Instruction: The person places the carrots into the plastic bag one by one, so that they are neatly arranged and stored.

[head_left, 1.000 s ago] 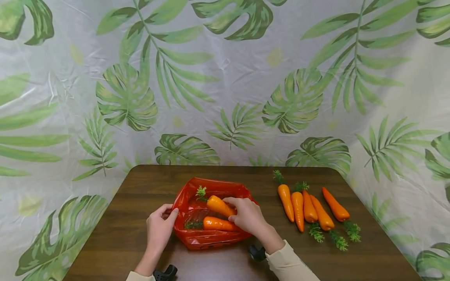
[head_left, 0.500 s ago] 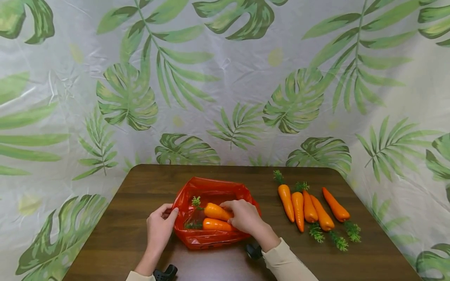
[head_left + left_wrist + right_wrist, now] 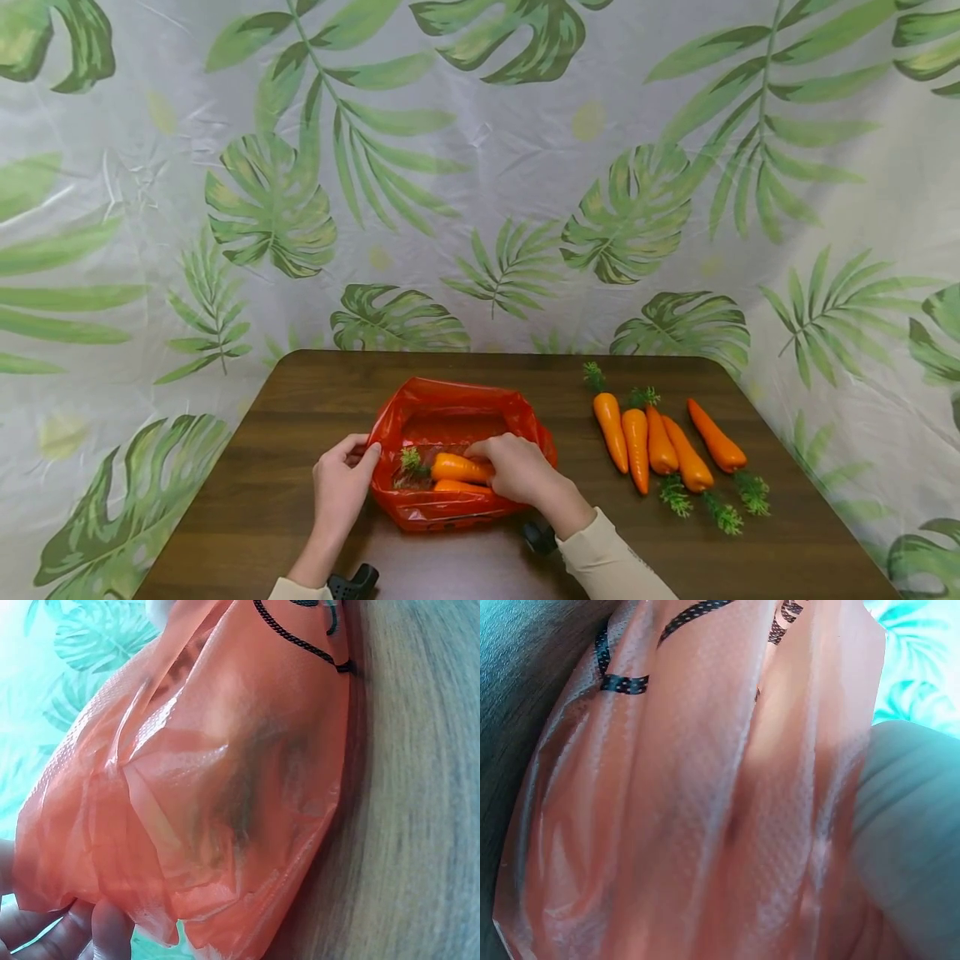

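Observation:
A red plastic bag (image 3: 431, 522) lies on the table with its mouth spread wide. My left hand (image 3: 342, 483) pinches the bag's left rim between thumb and fingers; in the left wrist view those fingers (image 3: 111, 930) grip its edge. Inside the bag, my right hand (image 3: 517, 471) holds an orange carrot (image 3: 457, 467) with a leafy green top pointing left. A second carrot (image 3: 459, 487) lies just in front of it, partly hidden by the bag's near wall. The right wrist view shows the bag's translucent side (image 3: 682, 787) with black print, covering most of the right hand.
Right of the bag, several orange carrots (image 3: 660, 450) with green tops lie side by side on the dark wooden table (image 3: 300, 392). One carrot (image 3: 716, 437) lies slightly apart at the far right. A leaf-patterned curtain (image 3: 480, 167) hangs behind the table.
My right hand has moved down and slightly left, lowering its carrot deeper into the bag beside the other one. My left hand has stayed on the rim.

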`<state>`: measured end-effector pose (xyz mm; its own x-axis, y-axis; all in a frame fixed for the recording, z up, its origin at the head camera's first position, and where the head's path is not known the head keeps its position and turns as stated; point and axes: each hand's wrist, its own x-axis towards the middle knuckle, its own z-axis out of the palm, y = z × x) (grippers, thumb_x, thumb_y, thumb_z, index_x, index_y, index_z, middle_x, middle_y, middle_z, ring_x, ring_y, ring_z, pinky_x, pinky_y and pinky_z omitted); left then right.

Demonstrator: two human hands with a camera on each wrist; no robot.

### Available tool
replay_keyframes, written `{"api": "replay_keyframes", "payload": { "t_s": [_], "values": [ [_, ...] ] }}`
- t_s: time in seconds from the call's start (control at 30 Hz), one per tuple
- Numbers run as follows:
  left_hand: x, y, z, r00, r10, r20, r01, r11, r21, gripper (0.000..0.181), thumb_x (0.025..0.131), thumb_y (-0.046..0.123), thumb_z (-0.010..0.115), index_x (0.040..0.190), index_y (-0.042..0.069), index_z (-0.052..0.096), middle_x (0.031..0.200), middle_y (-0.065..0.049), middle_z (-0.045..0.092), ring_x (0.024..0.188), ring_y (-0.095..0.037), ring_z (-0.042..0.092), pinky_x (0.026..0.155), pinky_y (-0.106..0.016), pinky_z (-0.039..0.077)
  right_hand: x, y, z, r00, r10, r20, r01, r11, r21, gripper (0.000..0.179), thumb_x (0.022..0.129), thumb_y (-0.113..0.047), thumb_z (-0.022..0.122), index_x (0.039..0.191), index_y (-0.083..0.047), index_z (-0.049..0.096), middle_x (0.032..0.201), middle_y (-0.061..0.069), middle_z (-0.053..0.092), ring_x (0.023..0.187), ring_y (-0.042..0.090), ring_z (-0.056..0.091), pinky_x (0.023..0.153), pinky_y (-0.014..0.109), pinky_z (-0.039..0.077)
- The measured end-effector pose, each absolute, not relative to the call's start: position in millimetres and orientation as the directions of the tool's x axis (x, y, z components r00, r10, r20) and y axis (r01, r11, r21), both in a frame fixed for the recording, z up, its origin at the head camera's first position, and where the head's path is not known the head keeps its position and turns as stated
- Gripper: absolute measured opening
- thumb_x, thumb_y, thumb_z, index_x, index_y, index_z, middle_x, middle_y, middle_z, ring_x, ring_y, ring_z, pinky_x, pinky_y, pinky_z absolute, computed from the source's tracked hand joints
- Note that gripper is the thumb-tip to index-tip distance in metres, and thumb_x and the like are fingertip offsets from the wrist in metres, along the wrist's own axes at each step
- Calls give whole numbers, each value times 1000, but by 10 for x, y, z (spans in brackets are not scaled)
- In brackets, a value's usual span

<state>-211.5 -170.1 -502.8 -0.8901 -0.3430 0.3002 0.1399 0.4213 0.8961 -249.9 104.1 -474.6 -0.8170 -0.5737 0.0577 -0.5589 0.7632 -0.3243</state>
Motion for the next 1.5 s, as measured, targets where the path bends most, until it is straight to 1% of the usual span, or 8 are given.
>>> {"api": "replay_keyframes", "payload": {
  "t_s": [0.3,0.5,0.77,0.93,1.1,1.23,1.33,1.5],
  "values": [
    [-2132,-1698,-5032,-885,-335,324,160,435,886,7,92,14,74,95,9,78,83,-4,72,73,-17,64,62,-22,53,-2491,1093,-4673,-816,-575,56,-551,747,-372,40,86,-15,78,125,-19,71,115,-6,70,101,14,64,86,40,53],
    [-2118,-1698,-5031,-895,-332,297,143,419,897,9,93,15,73,97,8,78,84,-6,72,75,-20,63,63,-22,53,-2469,1110,-4643,-821,-570,28,-531,746,-403,43,86,-21,80,128,-19,69,117,-3,69,98,12,61,85,38,52],
    [-2117,-1697,-5026,-896,-334,293,140,412,900,8,92,14,73,97,8,78,85,-6,72,75,-21,63,63,-22,54,-2486,1105,-4654,-821,-569,39,-537,749,-388,44,85,-17,80,128,-20,70,117,-4,70,96,13,61,83,37,52],
    [-2113,-1692,-5019,-898,-334,286,139,402,905,9,92,15,74,97,9,77,85,-6,72,75,-22,63,63,-23,55,-2479,1107,-4657,-821,-570,35,-533,743,-405,39,87,-16,77,126,-18,71,116,-4,70,98,14,63,86,38,53],
    [-2113,-1695,-5018,-899,-331,288,141,403,904,10,92,16,74,97,9,77,85,-6,71,75,-22,63,63,-23,55,-2486,1117,-4644,-817,-572,66,-546,733,-405,36,89,-17,74,125,-18,71,115,-5,71,97,12,64,85,37,53],
    [-2102,-1697,-5016,-902,-331,278,134,396,908,10,93,16,73,98,8,77,86,-7,71,76,-23,63,63,-23,55,-2486,1144,-4589,-826,-556,94,-540,730,-420,36,89,-16,74,125,-18,71,110,-4,71,88,13,62,73,33,52],
    [-2098,-1697,-5021,-904,-333,267,125,392,911,10,93,16,73,99,8,77,87,-7,71,76,-24,63,63,-23,55,-2474,1170,-4537,-832,-541,124,-538,729,-423,36,89,-16,75,125,-20,71,108,-2,70,86,17,62,70,31,50],
    [-2103,-1695,-5018,-898,-340,281,132,401,906,9,92,14,74,97,8,77,85,-6,72,75,-22,64,62,-23,55,-2444,1228,-4443,-837,-512,195,-543,731,-413,36,89,-18,77,124,-22,71,114,-3,69,99,19,65,81,38,54]
  ]
}}
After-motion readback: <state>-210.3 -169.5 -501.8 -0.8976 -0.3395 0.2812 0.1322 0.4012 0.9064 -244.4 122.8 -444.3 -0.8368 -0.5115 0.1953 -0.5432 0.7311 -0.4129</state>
